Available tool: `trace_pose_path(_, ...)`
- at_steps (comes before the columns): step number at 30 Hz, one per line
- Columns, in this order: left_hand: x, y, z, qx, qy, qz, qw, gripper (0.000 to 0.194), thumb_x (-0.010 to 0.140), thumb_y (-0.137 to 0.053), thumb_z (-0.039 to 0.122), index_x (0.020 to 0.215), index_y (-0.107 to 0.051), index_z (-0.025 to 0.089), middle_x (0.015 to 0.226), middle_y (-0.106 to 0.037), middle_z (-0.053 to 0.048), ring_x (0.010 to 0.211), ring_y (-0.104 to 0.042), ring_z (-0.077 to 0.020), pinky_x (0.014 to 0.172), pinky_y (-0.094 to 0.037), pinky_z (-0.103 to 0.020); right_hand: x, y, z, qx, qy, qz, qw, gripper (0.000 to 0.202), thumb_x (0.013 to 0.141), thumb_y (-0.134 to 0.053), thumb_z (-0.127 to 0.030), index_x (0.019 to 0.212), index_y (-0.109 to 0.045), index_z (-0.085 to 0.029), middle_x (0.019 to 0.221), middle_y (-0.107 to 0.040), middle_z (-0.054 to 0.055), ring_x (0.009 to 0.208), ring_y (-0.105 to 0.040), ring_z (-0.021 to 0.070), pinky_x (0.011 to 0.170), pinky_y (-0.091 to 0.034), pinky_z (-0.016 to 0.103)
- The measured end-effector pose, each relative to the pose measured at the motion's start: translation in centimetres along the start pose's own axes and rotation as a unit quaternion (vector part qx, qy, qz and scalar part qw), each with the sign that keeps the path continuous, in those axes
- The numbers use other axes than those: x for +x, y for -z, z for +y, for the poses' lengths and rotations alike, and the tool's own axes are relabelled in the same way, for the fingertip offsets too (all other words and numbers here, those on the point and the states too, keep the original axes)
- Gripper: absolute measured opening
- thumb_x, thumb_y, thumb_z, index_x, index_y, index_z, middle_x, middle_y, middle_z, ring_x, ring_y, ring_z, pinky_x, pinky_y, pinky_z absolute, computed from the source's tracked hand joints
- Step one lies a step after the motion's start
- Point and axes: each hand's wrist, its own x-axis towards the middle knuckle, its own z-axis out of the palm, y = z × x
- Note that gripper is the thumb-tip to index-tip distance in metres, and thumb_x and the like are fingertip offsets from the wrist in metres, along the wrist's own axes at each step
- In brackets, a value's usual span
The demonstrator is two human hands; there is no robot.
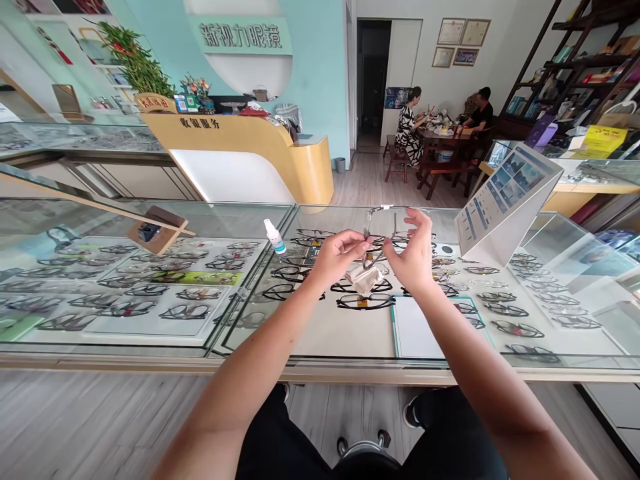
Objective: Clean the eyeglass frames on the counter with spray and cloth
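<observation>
Above a glass display counter [330, 340], both my hands are on a pair of eyeglasses [368, 227] with a thin frame. My left hand [343, 255] is closed in a pinch on the frame from the left. On the other side, my right hand [416, 252] has its thumb at the frame and its index finger up by a temple arm, which carries a small white tag. Exact finger contact there is hard to see. Just beneath lies a crumpled beige cloth [365, 279]. A small white spray bottle [275, 237] with a blue label stands to the left.
Rows of spectacle frames [365, 302] fill the display. A slanted information board [507, 200] stands on the right, and a wooden stand [159, 230] on the left. A white sheet with a teal edge [420, 327] lies near the front. Two people [411, 130] sit at a far table.
</observation>
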Motion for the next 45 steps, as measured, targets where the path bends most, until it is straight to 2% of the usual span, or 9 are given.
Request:
trace_pose_path(4, -0.1, 0.0, 0.8, -0.045, 0.012, 0.047, 0.998, 0.060, 0.076, -0.100, 0.070, 0.099, -0.075, 0.020, 0.120, -0.087, -0.012, 0.109, -0.083, -0.0265, 0.093, -0.068, -0.039, 0.5, 0.6, 0.0, -0.040, -0.004, -0.024, 0.999, 0.050, 0.089, -0.062, -0.014, 0.137, -0.057, -0.025, 0.153, -0.063, 0.019, 0.136, -0.062, 0.0385, 0.111, -0.053, 0.061)
trace_pose_path(9, 0.5, 1.0, 1.6, -0.095, -0.015, 0.133, 0.986, 0.063, 0.073, -0.102, 0.068, 0.102, -0.072, 0.021, 0.126, -0.085, -0.011, 0.117, -0.083, -0.0279, 0.099, -0.070, -0.045, 0.7, 0.9, -0.5, -0.103, -0.030, -0.053, 0.993, 0.007, 0.103, -0.064, -0.027, 0.103, -0.071, -0.027, 0.127, -0.080, 0.012, 0.127, -0.063, 0.0386, 0.106, -0.048, 0.057)
trace_pose_path(14, 1.0, 2.1, 1.6, -0.128, -0.030, 0.176, 0.976, 0.061, 0.072, -0.104, 0.066, 0.102, -0.074, 0.022, 0.127, -0.085, -0.009, 0.122, -0.081, -0.0285, 0.099, -0.070, -0.044, 0.7, 0.8, -0.8, -0.112, -0.031, -0.057, 0.992, 0.015, 0.107, -0.065, -0.033, 0.096, -0.073, -0.027, 0.110, -0.083, 0.009, 0.114, -0.066, 0.0351, 0.106, -0.044, 0.054)
trace_pose_path(24, 0.6, 1.6, 1.8, -0.109, -0.016, 0.163, 0.980, 0.060, 0.072, -0.104, 0.066, 0.100, -0.073, 0.022, 0.126, -0.085, -0.010, 0.121, -0.082, -0.0287, 0.098, -0.070, -0.042, 0.8, 1.1, -1.4, -0.089, -0.010, -0.083, 0.993, 0.020, 0.104, -0.068, -0.037, 0.088, -0.071, -0.027, 0.101, -0.083, 0.006, 0.108, -0.069, 0.0322, 0.119, -0.037, 0.056)
trace_pose_path(28, 0.5, 1.4, 1.7, -0.097, -0.008, 0.148, 0.984, 0.062, 0.071, -0.104, 0.067, 0.100, -0.074, 0.021, 0.124, -0.086, -0.011, 0.120, -0.082, -0.0293, 0.096, -0.070, -0.043, 0.9, 1.2, -1.8, -0.061, 0.037, -0.163, 0.984, 0.016, 0.104, -0.071, -0.036, 0.092, -0.072, -0.026, 0.096, -0.084, 0.005, 0.098, -0.071, 0.0283, 0.119, -0.038, 0.052)
trace_pose_path(31, 0.4, 1.0, 1.8, -0.090, 0.004, 0.113, 0.989, 0.062, 0.070, -0.105, 0.065, 0.101, -0.076, 0.020, 0.121, -0.087, -0.011, 0.116, -0.083, -0.0283, 0.095, -0.071, -0.042, 0.9, 1.3, -2.1, -0.036, 0.050, -0.281, 0.958, 0.013, 0.105, -0.072, -0.035, 0.099, -0.075, -0.024, 0.091, -0.083, 0.004, 0.086, -0.071, 0.0237, 0.096, -0.045, 0.040)
trace_pose_path(35, 0.1, 0.8, 2.0, -0.074, 0.004, 0.078, 0.994, 0.057, 0.073, -0.104, 0.064, 0.098, -0.078, 0.020, 0.114, -0.088, -0.011, 0.111, -0.083, -0.0268, 0.093, -0.071, -0.040, 0.7, 1.4, -2.8, -0.061, -0.003, -0.402, 0.913, 0.020, 0.112, -0.066, -0.039, 0.106, -0.078, -0.024, 0.089, -0.081, 0.002, 0.076, -0.068, 0.0196, 0.073, -0.035, 0.032)
trace_pose_path(41, 0.1, 0.8, 1.9, -0.064, -0.003, 0.055, 0.996, 0.054, 0.075, -0.103, 0.063, 0.097, -0.080, 0.020, 0.114, -0.088, -0.012, 0.113, -0.083, -0.0282, 0.092, -0.071, -0.040, 0.9, 1.5, -3.7, -0.108, 0.008, -0.445, 0.889, 0.031, 0.118, -0.057, -0.042, 0.104, -0.079, -0.024, 0.095, -0.083, 0.005, 0.083, -0.072, 0.0209, 0.069, -0.030, 0.032)
trace_pose_path(45, 0.0, 1.0, 1.7, -0.049, -0.019, 0.050, 0.997, 0.050, 0.080, -0.101, 0.061, 0.100, -0.082, 0.020, 0.129, -0.086, -0.014, 0.127, -0.079, -0.0321, 0.096, -0.071, -0.043, 0.9, 1.6, -3.8, -0.085, -0.008, -0.419, 0.904, 0.036, 0.116, -0.062, -0.047, 0.143, -0.070, -0.025, 0.100, -0.085, 0.004, 0.088, -0.077, 0.0231, 0.073, -0.037, 0.030)
